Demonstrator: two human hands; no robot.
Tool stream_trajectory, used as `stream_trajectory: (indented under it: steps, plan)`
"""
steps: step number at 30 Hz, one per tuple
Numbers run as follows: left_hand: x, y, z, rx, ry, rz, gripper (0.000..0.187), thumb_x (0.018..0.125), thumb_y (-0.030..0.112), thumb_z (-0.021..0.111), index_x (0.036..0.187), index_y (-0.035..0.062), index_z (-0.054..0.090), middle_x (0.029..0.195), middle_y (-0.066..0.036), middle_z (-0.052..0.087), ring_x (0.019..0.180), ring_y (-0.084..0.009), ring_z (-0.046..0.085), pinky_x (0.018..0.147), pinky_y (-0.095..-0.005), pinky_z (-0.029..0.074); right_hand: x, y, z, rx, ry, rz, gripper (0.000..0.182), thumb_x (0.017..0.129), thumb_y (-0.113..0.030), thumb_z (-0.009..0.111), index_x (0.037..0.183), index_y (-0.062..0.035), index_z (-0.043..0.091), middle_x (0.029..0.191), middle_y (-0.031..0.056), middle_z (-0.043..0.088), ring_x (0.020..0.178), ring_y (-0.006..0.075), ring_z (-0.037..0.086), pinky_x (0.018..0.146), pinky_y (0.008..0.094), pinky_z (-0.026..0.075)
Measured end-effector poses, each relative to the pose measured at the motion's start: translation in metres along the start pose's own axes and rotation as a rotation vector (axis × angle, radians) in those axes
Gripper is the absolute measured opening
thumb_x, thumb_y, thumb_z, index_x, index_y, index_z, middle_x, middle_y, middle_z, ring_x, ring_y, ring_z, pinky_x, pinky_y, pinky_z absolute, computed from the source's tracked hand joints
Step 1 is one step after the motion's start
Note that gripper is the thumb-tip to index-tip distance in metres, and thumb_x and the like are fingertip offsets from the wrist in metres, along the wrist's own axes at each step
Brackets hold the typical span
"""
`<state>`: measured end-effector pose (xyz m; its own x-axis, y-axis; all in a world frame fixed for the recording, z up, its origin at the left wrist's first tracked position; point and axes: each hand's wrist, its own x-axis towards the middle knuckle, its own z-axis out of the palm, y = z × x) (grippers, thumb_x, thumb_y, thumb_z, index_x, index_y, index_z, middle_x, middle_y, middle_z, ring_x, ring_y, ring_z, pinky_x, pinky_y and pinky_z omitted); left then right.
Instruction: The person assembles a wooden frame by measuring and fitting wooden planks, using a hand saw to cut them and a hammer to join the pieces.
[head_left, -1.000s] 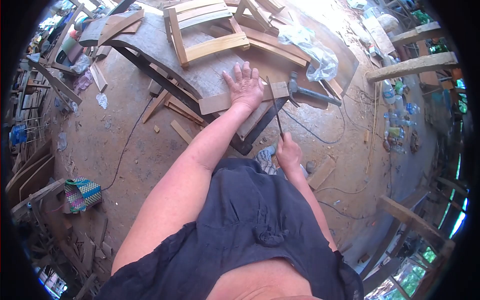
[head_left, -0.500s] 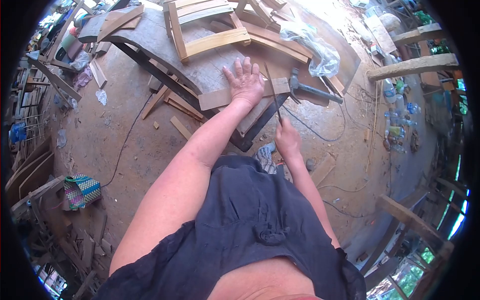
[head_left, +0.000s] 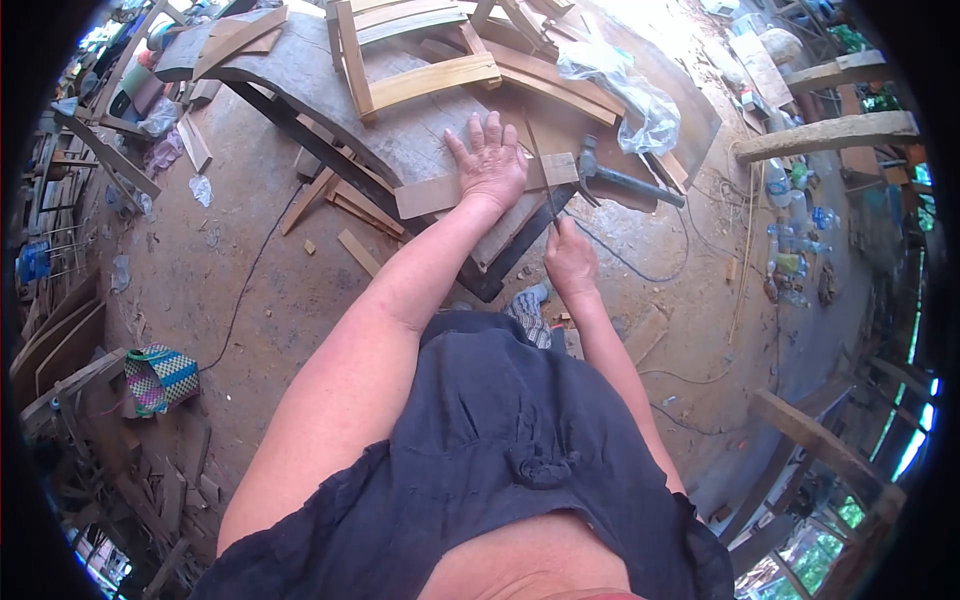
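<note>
My left hand (head_left: 492,170) lies flat with its fingers spread, pressing on a flat wooden strip (head_left: 427,197) at the near corner of the worktable. My right hand (head_left: 572,258) is closed around the handle end of a saw (head_left: 545,178). Its narrow dark blade crosses the strip just right of my left hand, pointing away from me. The handle is hidden in my fist. Near the strip's right end lies a hammer (head_left: 625,184), its head close to the saw blade.
A wooden frame with slats (head_left: 430,82) lies on the worktable (head_left: 290,75), beside loose boards and a clear plastic bag (head_left: 640,110). Wood offcuts, a cable (head_left: 243,285) and plastic bottles (head_left: 795,235) litter the floor. A woven basket (head_left: 163,380) stands at left.
My right hand has shifted slightly forward with the saw, whose blade reaches a little farther beyond the strip. My left hand holds its place on the strip.
</note>
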<state>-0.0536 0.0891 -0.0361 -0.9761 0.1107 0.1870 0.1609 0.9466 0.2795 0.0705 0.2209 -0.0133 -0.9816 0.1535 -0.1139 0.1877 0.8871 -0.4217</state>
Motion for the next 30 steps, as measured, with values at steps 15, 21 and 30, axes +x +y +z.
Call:
stream_trajectory:
  steps: [15,21,30]
  plan:
    - [0.003,-0.001,-0.002,-0.008,0.024,0.001,0.038,0.085,0.031,0.046,0.117,0.0094,0.048,0.136,-0.010,0.033,0.132,-0.0338,0.022,0.102,-0.0686,0.007,0.004,-0.006,-0.001,0.021,0.025,0.014,0.014,0.088,-0.022,0.048,0.093,-0.0091,0.049,0.070,0.0238,0.061,0.068,0.0429,0.061,0.061,0.0537,0.046]
    - [0.004,-0.001,-0.005,-0.011,-0.026,-0.021,0.038,0.085,0.031,0.046,0.117,0.0095,0.047,0.137,-0.010,0.032,0.132,-0.0338,0.021,0.102,-0.0687,0.006,-0.047,0.011,-0.014,0.017,-0.066,0.085,0.014,0.088,-0.022,0.047,0.092,-0.0087,0.049,0.070,0.0241,0.061,0.068,0.0430,0.061,0.061,0.0533,0.046]
    - [0.002,0.000,-0.003,-0.004,-0.013,-0.022,0.039,0.086,0.031,0.045,0.118,0.0095,0.047,0.137,-0.010,0.031,0.132,-0.0340,0.020,0.102,-0.0689,0.006,0.002,-0.003,-0.002,0.038,0.019,-0.004,0.014,0.089,-0.022,0.047,0.092,-0.0083,0.048,0.070,0.0238,0.061,0.069,0.0425,0.061,0.061,0.0535,0.047]
